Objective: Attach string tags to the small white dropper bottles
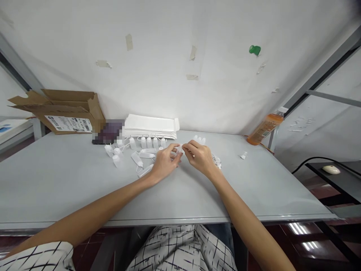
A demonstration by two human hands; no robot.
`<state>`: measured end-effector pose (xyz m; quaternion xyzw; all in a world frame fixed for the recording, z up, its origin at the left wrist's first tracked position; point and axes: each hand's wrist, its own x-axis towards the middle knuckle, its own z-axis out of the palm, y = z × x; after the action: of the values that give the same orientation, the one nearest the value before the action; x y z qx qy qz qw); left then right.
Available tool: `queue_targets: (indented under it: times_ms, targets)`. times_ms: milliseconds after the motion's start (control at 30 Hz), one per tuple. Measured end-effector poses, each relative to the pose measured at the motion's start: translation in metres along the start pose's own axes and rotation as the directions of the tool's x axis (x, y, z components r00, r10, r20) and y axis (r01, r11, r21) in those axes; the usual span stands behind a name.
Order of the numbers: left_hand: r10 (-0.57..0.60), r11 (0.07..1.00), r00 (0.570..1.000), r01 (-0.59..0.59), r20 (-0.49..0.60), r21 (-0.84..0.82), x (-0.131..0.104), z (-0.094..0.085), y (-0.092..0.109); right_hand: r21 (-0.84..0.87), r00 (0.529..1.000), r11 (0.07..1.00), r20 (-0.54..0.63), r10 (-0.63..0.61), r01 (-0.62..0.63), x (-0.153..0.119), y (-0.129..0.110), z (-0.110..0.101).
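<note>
Near the middle of the grey table (pixel 180 203), both hands meet around a small translucent bottle (pixel 178 150). My left hand (pixel 167 162) has its fingers wrapped round the bottle's body. My right hand (pixel 197 153) pinches at its top end; the fingertips hide what exactly they hold. Several white bottles (pixel 149 142) stand in a row behind my left hand, and others (pixel 137 159) lie on their sides beside it. A small pile of white parts (pixel 216 161) sits just right of my right hand, with more small bottles (pixel 200 140) behind it.
An open cardboard box (pixel 70 113) is at the back left, beside a dark pixelated item (pixel 108 132). Flat white packets (pixel 150 126) are stacked against the wall. An orange drink bottle (pixel 265 128) leans at the back right. A small white piece (pixel 243 155) lies on the right.
</note>
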<state>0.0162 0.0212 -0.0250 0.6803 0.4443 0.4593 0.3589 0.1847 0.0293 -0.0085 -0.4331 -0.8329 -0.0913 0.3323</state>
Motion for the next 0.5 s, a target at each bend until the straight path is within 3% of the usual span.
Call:
queue_targets:
  times_ms: [267,500]
  targets:
    - [-0.002,1.000,0.999,0.002,0.034,-0.007,0.0013,-0.0023,-0.0020,0.263,0.991,0.955,0.056,0.125,-0.136,0.0023,-0.0009,-0.0031]
    - [-0.014,0.999,0.997,0.017,0.075,-0.042,0.0012,-0.0023,-0.0023,0.563,0.945,0.761,0.235,0.229,-0.324,0.0064,0.0004,-0.0088]
